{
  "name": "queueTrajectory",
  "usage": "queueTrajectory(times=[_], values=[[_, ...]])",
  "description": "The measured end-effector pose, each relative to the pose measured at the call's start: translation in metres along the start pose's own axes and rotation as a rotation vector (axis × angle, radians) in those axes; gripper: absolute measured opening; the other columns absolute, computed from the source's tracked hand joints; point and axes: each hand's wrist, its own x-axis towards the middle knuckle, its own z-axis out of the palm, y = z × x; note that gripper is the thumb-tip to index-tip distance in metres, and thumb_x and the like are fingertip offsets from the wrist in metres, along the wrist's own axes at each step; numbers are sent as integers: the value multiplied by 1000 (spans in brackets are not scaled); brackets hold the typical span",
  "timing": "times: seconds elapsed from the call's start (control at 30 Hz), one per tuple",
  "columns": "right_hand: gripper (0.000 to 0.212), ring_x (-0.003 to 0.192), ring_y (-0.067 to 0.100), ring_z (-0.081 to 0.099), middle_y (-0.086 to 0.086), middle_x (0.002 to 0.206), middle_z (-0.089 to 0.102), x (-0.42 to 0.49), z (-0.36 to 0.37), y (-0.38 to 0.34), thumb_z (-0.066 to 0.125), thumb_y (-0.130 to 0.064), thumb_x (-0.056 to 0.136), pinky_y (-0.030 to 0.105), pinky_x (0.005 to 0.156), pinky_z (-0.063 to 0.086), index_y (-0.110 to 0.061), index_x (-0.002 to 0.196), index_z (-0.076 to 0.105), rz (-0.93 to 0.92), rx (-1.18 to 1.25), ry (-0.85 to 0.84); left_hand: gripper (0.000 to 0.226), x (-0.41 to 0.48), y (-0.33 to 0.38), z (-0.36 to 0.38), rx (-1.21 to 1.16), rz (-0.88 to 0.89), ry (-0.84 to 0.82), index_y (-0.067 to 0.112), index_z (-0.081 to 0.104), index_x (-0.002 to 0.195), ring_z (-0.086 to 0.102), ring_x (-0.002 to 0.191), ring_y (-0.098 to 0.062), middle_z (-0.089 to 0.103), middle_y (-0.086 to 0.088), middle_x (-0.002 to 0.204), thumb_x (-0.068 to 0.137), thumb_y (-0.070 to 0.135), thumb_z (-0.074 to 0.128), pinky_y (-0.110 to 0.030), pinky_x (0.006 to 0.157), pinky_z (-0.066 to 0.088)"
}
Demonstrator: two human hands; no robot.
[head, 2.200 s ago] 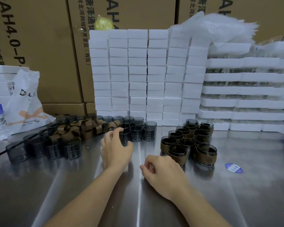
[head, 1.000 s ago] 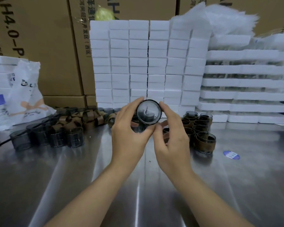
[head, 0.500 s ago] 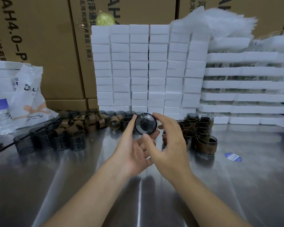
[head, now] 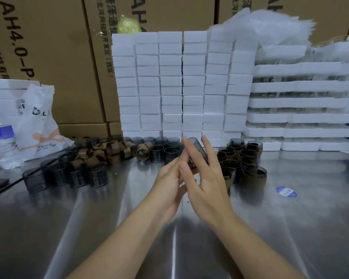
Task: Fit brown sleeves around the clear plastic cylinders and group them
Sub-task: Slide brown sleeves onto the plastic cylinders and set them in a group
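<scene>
My right hand (head: 206, 188) lies with straight fingers pressed against a tilted clear cylinder (head: 198, 147). My left hand (head: 167, 184) meets it from the other side; its fingertips are hidden, so I cannot tell its grip. Both hover over the middle of the surface (head: 109, 228). Just to the right, toward the far edge, stands the sleeved group (head: 248, 168). To the left lie loose brown sleeves (head: 109, 152) and bare cylinders (head: 77, 176). White foam blocks (head: 169, 87) line the far edge.
</scene>
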Motion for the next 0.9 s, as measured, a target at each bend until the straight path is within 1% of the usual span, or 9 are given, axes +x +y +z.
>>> queueTrajectory(times=[0.13,0.27,0.33,0.47,0.57,0.67,0.73,0.83,0.9], values=[[49,152,-22,13,-34,172,17,2,-1,-8,35,-82,99,13,109,28,-77,148,37,78,164,14,47,0,0,-5,31,54,1,33,67,145,62,139,-18,68,3,147,104,57,65,-45,115,51],[44,150,-8,39,-29,160,49,7,-1,-16,48,-67,103,33,125,33,-63,147,54,219,628,42,51,2,1,-13,76,61,29,26,71,140,66,135,-20,71,-2,143,99,58,71,-49,119,46],[40,143,2,55,-22,149,64,13,-5,-17,45,-64,108,43,120,44,-56,144,61,406,870,31,50,2,2,-14,97,65,32,28,74,136,69,130,-17,73,0,140,97,59,73,-43,113,46],[67,124,17,69,-1,131,76,18,-18,-9,43,-72,104,38,109,49,-24,138,75,727,1194,-64,56,1,1,-12,176,92,8,26,77,129,71,122,-22,76,-8,133,89,65,78,-31,99,52],[63,108,16,72,1,119,78,19,-22,-5,56,-72,99,38,106,51,-21,127,80,732,1173,-97,57,2,-1,-11,194,118,62,25,77,127,73,115,-17,77,-7,129,88,66,79,-31,94,52],[43,110,11,74,-3,116,79,21,-21,-7,71,-63,93,35,102,52,-27,112,84,616,976,-93,55,3,-3,-8,202,142,146,31,78,122,71,114,-4,79,6,123,87,73,73,-36,97,47],[48,112,11,75,2,120,80,21,-21,-8,77,-58,87,29,93,57,-21,117,84,571,951,-77,47,5,-5,-4,231,140,154,37,78,123,68,118,2,78,13,124,96,72,61,-38,100,45],[48,120,20,74,14,128,78,21,-24,-5,77,-43,93,27,98,60,-8,126,80,549,1001,-100,51,7,-6,1,85,114,156,28,75,129,68,123,-7,77,6,127,102,65,54,-40,106,47],[45,125,26,73,19,130,76,20,-27,-2,74,-39,98,29,105,58,-4,127,79,573,1029,-133,58,6,-4,-2,-89,78,140,22,81,122,73,113,-14,78,-3,124,104,65,48,-38,102,50]])
